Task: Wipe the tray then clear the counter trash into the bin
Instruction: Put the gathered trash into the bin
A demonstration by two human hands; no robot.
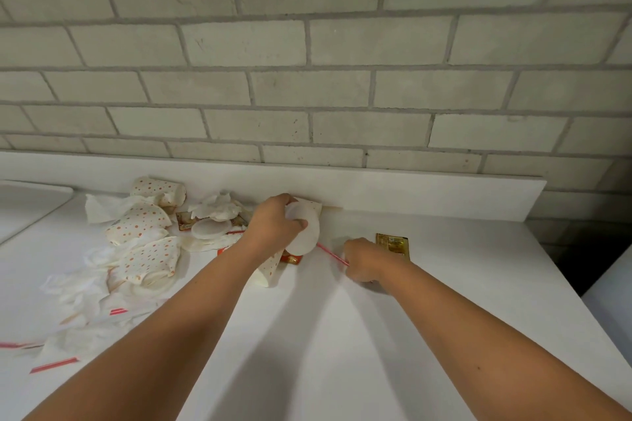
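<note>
My left hand (273,225) is shut on a white plastic cup lid (305,232) and a crushed dotted paper cup (270,270), near the counter's back edge. My right hand (364,260) pinches a pink straw (330,252) that lies on the white counter (325,335). A gold sauce sachet (393,244) lies just behind my right hand. To the left sits a heap of trash: several dotted paper cups (138,222), crumpled napkins (78,294), another lid (210,228) and red-striped straw wrappers (54,364). Neither the tray nor the bin is in view.
A grey brick wall (307,61) rises behind a low white upstand (410,191). A white sink or basin edge (27,202) is at the far left. The counter ends at the right, with a dark gap (574,260) beside it.
</note>
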